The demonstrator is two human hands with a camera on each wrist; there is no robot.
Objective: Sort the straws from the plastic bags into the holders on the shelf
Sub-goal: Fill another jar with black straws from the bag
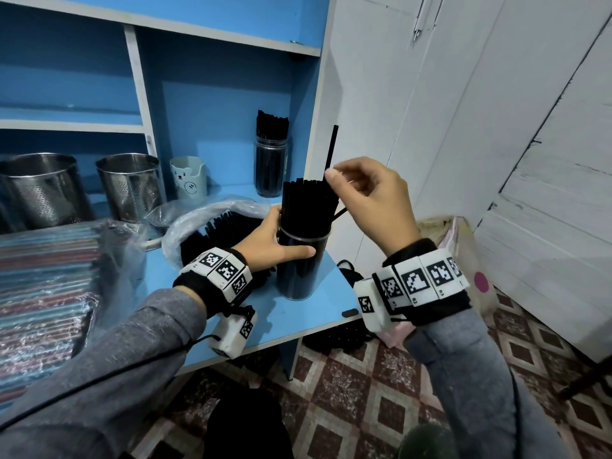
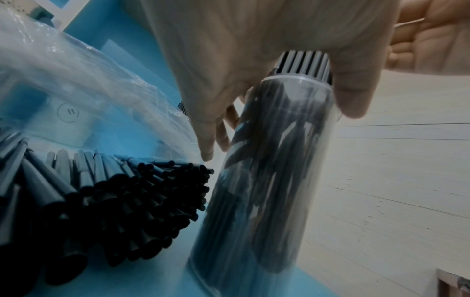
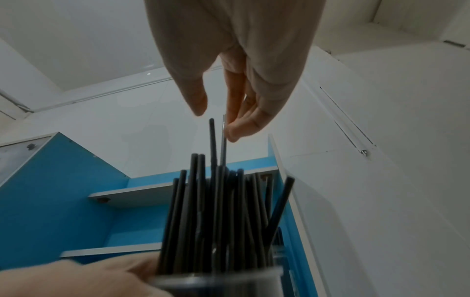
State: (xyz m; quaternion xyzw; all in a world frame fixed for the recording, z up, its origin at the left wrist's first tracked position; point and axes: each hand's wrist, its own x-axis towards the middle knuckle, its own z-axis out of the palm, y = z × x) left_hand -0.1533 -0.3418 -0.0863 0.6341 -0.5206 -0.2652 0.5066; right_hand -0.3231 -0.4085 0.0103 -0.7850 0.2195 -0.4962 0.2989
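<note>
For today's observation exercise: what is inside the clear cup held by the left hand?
Black straws pack the cup, ends rising above its rim. The left hand covers part of its wall; the cup's bottom cannot be seen.

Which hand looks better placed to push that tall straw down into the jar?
The right hand: it already pinches the raised straw above the jar, while the left hand grips the jar.

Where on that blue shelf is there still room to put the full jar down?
Bare blue shelf lies in front of the clear jar, toward the front corner. Left is crowded: the bag of black straws, coloured straws, steel holders.
</note>
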